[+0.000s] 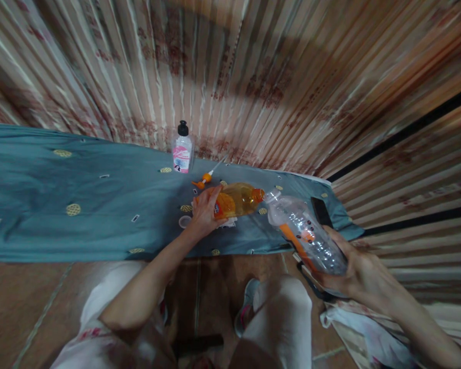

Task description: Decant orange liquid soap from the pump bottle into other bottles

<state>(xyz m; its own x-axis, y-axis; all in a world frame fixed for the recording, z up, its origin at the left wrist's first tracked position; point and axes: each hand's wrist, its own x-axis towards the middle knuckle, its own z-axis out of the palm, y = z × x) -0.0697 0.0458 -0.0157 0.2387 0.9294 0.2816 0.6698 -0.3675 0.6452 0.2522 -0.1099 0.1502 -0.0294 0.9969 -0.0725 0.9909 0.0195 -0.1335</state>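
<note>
We count three bottles, label print too small to read: our left hand (206, 209) clasps the orange bottle (238, 200); our right hand (351, 262) clasps the clear bottle (301, 230), at its four o'clock; the pink-labelled bottle (182, 154) stands at ten.

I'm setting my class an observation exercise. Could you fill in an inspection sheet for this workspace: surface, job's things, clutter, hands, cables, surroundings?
Surface: blue-green patterned cloth, wrinkled.
Job's things: orange bottle and clear bottle, tipped over, mouths facing each other; whether they touch is unclear.
Clutter: pink-labelled bottle, upright; orange pump, lying loose; clear round piece; white scrap; dark flat object.
Hands: left hand grips the orange bottle; right hand grips the clear bottle towards its base.
Cables: nothing seen.
Surroundings: pleated curtain behind; black bars at right; tiled floor.
</note>
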